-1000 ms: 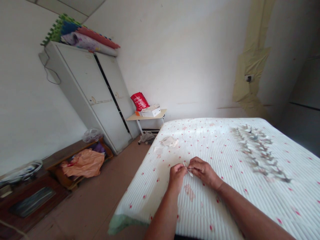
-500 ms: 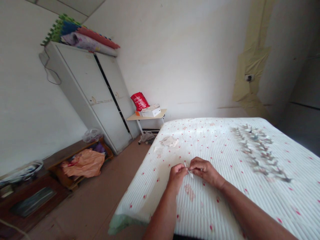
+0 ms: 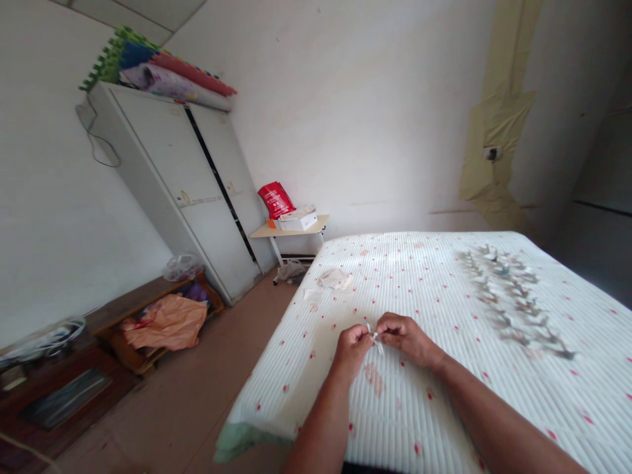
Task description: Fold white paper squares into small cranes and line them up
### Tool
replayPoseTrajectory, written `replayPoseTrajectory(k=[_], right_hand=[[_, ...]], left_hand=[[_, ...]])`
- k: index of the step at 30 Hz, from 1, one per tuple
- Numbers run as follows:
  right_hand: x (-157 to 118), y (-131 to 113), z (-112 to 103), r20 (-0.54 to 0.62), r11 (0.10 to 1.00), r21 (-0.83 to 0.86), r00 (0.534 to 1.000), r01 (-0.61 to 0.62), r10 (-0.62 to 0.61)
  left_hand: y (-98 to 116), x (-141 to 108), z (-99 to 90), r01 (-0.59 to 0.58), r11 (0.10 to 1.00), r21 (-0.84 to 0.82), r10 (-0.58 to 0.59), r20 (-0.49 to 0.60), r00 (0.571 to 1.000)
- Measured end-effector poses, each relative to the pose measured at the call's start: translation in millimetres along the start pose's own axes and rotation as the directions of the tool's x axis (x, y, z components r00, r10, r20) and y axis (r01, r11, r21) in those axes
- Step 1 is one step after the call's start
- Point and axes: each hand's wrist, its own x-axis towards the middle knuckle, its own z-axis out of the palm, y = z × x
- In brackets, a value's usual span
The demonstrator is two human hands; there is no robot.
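Note:
Between the fingertips of both hands is a small piece of folded white paper (image 3: 378,346) with thin points, held just above the bed. My left hand (image 3: 351,342) pinches its left side, fingers closed. My right hand (image 3: 402,337) is closed on its right side with thumb and fingers. Fingers cover part of its shape. To the right, several folded paper cranes (image 3: 518,303) stand in rows on the bedspread. Beyond my left hand lies a stack of paper sheets (image 3: 336,279).
The bed (image 3: 415,421) has a white ribbed cover with red dots. A small table (image 3: 261,232) with a red bag (image 3: 275,200) and white box (image 3: 299,222) stands past its far left corner. A grey cabinet (image 3: 197,191) and a low wooden cabinet (image 3: 118,329) are to the left.
My right hand has shifted slightly and the gap between the fingertips has widened a little, so more of the folded paper shows. The cranes and sheets have not moved.

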Motion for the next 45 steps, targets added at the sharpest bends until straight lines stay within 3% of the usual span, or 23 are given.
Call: replayPoseTrajectory(k=[16, 33, 45], right_hand=[[-2.9, -3.2, -2.6, 0.079, 0.94, 0.196, 0.96, -0.278, 0.268], [0.3, -5.8, 1.8, 0.078, 0.832, 0.492, 0.965, -0.257, 0.252], [-0.1, -1.1, 3.8, 0.096, 0.801, 0.525, 0.955, -0.289, 0.282]], left_hand=[[0.5, -1.2, -1.4, -0.056, 0.998, 0.033, 0.051, 0.135, 0.99], [7.3, -4.7, -1.4, -0.091, 0.996, 0.004, 0.09, 0.134, 0.987], [13.5, -6.4, -2.2, -0.07, 0.995, -0.075, 0.082, 0.164, 0.983]])
